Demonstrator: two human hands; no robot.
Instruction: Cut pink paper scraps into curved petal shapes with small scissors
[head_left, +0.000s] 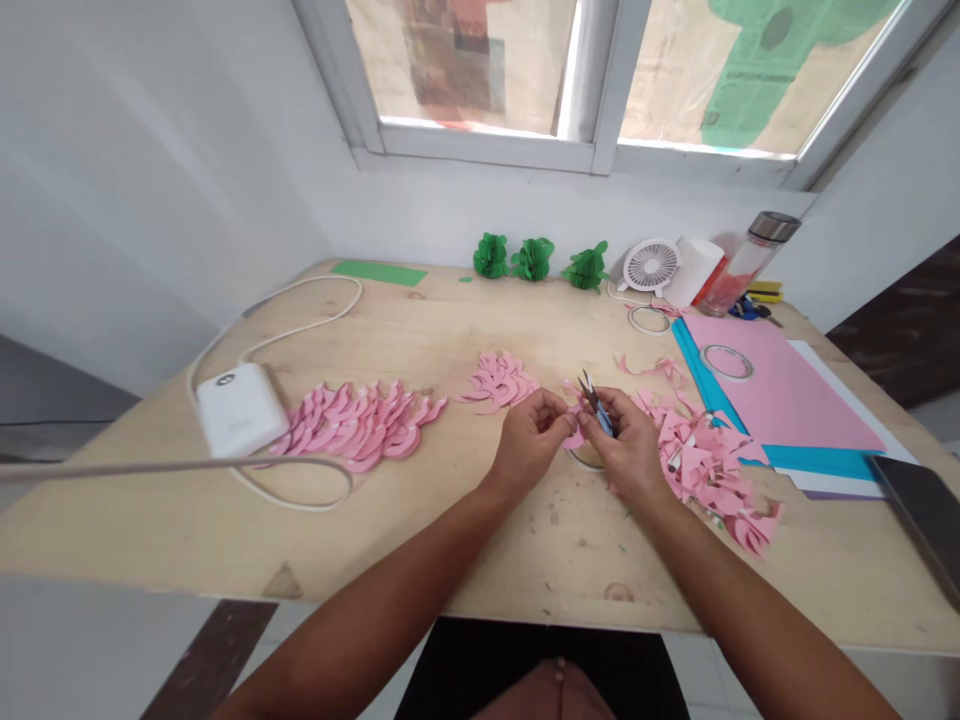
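Pink paper piece (575, 438) sits between your two hands, pinched in the fingertips of your left hand (531, 437); your right hand (628, 445) grips small scissors (598, 407), blades pointing away from you. Curved pink cutouts (499, 383) lie just beyond your left hand, pink scraps (705, 462) beside your right.

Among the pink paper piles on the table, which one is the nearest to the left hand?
The small pile of curved pieces, just beyond the left hand. The larger pile lies farther left; the jagged scraps are beside the right hand.
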